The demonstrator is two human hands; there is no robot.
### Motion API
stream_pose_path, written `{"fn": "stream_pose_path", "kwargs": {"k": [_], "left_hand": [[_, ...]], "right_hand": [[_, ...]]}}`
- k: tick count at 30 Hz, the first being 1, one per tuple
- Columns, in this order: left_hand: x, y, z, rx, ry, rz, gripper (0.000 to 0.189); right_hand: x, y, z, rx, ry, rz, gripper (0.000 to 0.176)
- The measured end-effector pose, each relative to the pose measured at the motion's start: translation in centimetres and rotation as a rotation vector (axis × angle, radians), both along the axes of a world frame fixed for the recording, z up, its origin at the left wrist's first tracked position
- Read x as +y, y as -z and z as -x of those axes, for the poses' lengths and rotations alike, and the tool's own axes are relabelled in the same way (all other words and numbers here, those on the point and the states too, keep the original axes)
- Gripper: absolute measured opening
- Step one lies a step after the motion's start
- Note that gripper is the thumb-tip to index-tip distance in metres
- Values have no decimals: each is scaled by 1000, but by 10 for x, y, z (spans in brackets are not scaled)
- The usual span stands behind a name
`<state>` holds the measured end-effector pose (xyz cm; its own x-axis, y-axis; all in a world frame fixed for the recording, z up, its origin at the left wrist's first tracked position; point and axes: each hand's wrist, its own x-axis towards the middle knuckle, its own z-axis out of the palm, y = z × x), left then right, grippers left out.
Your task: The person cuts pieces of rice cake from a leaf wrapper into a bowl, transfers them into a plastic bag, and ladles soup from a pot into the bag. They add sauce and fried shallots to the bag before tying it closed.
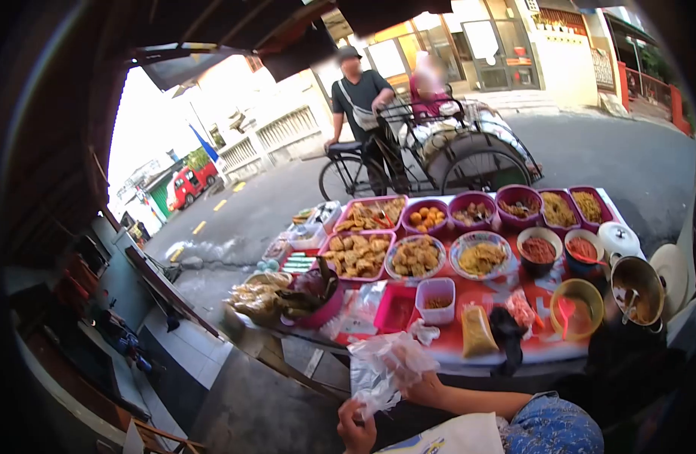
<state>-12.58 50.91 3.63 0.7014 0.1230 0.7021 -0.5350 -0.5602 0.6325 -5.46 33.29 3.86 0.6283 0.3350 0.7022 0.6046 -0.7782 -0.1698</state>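
A thin clear plastic bag (389, 367) is stretched between my hands at the table's near edge. My left hand (356, 428) is closed, pinching the lower end of the bag. At the bag's right side is my right hand (426, 389), its fingers partly hidden by the crumpled film; it appears closed on the bag. Just beyond the bag stand a pink tray (394, 308) and a square translucent tub (436, 321) with some brown food in it. A filled yellowish-brown packet (478, 333) lies to the right.
Bowls of fried food (416, 258), noodles (480, 259) and red sauce (538, 252) crowd the red table. A yellow basin (588, 301) with a pink scoop (565, 315) and a metal pot (637, 289) stand right. Across it, two people are with a pedicab (480, 155).
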Motion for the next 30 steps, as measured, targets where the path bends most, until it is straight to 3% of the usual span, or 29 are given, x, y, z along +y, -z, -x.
{"fn": "stream_pose_path", "kwargs": {"k": [2, 4, 6, 7, 8, 9, 10, 11, 12, 14, 16, 17, 19, 21, 23, 24, 26, 27, 30], "left_hand": [[-7, 20, 15, 375, -130, -33, 25], [13, 86, 16, 732, -74, -235, 25], [48, 186, 23, 825, 65, 0, 27], [65, 234, 26, 870, 124, 120, 27], [71, 204, 33, 1058, 79, 122, 30], [63, 145, 32, 1259, 23, 118, 34], [41, 109, 31, 1373, -161, 369, 34], [47, 103, 31, 1283, -92, 337, 33], [47, 97, 28, 1228, -47, 482, 29], [54, 100, 12, 1093, 67, 567, 25], [62, 114, 0, 1072, 22, 537, 25], [65, 118, -12, 1086, -26, 496, 25], [57, 100, -18, 1094, -32, 178, 34], [45, 100, -21, 1057, -9, 54, 38], [28, 95, -22, 1042, -194, -70, 42], [22, 84, -25, 1065, -199, -84, 42], [11, 64, -31, 1082, -91, 210, 20], [14, 67, -22, 1103, -94, 207, 20], [31, 100, -24, 934, -89, 11, 43]], "right_hand": [[4, 32, 4, -5, -182, 119, 47], [14, 147, -3, 897, -568, 436, 45], [-23, 33, 32, 1255, -1183, 175, 29], [-16, 102, 42, 1149, -1039, -117, 30], [-27, 94, 49, 1136, -856, -144, 30], [-41, 66, 49, 1030, -675, -140, 26], [-56, 59, 41, 1003, -485, -239, 22], [-75, 43, 34, 964, -302, -293, 21], [-98, 30, 25, 902, -160, -323, 21], [-138, 20, 9, 713, 122, -599, 20], [-169, 31, -14, 500, 444, -558, 17], [-180, 39, -22, 522, 482, -501, 17], [-185, 58, -44, 530, 529, -463, 19], [-180, 86, -59, 311, 577, -375, 28], [-171, 96, -71, 426, 640, -433, 31], [-166, 98, -76, 523, 705, -480, 35], [-165, 94, -87, 585, 743, -484, 36], [-167, 96, -89, 612, 771, -484, 37], [-175, 101, -110, 770, 780, -441, 40]]}}
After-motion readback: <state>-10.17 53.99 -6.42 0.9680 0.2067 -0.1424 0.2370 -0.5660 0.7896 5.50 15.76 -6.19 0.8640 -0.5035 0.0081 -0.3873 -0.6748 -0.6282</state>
